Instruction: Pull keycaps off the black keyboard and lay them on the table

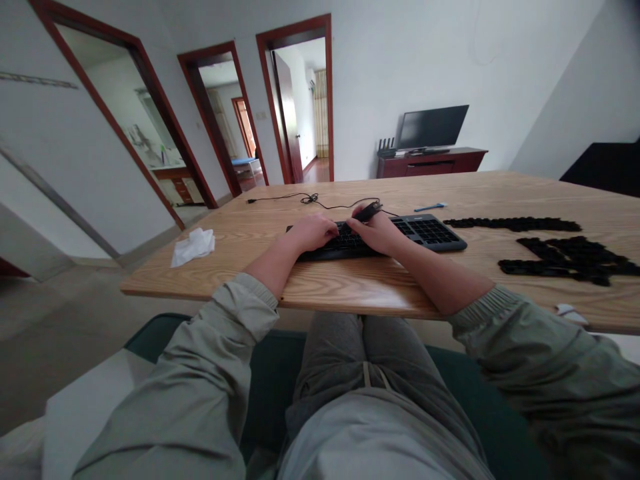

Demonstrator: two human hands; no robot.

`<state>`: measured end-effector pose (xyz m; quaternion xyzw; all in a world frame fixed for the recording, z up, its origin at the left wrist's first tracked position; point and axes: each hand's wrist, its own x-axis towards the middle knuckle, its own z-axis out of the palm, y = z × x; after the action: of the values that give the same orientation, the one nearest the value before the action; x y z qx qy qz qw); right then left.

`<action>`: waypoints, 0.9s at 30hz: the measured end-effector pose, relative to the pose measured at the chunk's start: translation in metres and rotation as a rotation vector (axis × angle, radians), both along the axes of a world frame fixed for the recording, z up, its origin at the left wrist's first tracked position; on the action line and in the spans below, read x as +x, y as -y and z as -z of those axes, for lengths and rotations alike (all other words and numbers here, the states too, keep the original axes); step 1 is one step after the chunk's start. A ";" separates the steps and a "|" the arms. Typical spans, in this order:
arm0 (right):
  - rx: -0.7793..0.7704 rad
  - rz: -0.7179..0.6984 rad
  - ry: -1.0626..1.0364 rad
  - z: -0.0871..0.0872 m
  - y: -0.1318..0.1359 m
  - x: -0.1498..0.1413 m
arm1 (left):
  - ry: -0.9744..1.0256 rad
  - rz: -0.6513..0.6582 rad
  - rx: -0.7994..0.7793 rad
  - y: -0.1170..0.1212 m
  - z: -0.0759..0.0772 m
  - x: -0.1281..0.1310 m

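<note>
A black computer keyboard [430,232] lies on the wooden table in front of me, its left part mostly covered by my hands. My left hand [315,232] rests over that end, fingers curled down and closed against the keyboard. Above the middle keys, my right hand [376,230] is closed around a short, thick black tool [370,212], tilted with its upper end to the right. The tool's lower end is hidden by my fingers, so its exact kind cannot be told. Many black keycaps [515,225] lie in rows and a cluster to the right of the keyboard.
The keyboard's cable [310,199] runs loosely along the back of the wooden table [240,267]. A crumpled white tissue [194,247] lies at the left, and a thin blue brush-like stick [430,207] behind the keyboard. A white item [571,313] sits at the near right edge.
</note>
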<state>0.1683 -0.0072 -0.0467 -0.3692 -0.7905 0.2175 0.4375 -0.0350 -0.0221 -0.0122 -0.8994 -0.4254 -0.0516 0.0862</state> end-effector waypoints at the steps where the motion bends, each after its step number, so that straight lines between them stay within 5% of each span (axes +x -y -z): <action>1: 0.001 -0.001 0.000 -0.001 0.000 0.001 | 0.003 0.000 0.000 0.000 0.000 0.000; 11: -0.061 -0.199 0.154 -0.016 -0.015 0.020 | 0.269 -0.018 0.074 0.002 0.000 0.004; 16: -0.125 -0.310 0.130 -0.021 -0.031 0.021 | 0.232 0.021 0.024 -0.010 0.005 0.019; 22: -0.118 -0.085 0.094 -0.010 -0.036 0.012 | 0.150 -0.104 0.117 -0.021 0.012 0.019; 27: 0.072 0.059 0.375 -0.001 -0.019 0.006 | 0.173 -0.294 0.193 -0.026 0.018 0.009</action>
<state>0.1746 0.0113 -0.0456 -0.4103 -0.8544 0.1033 0.3017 -0.0256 0.0037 -0.0299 -0.8073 -0.5512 -0.1560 0.1418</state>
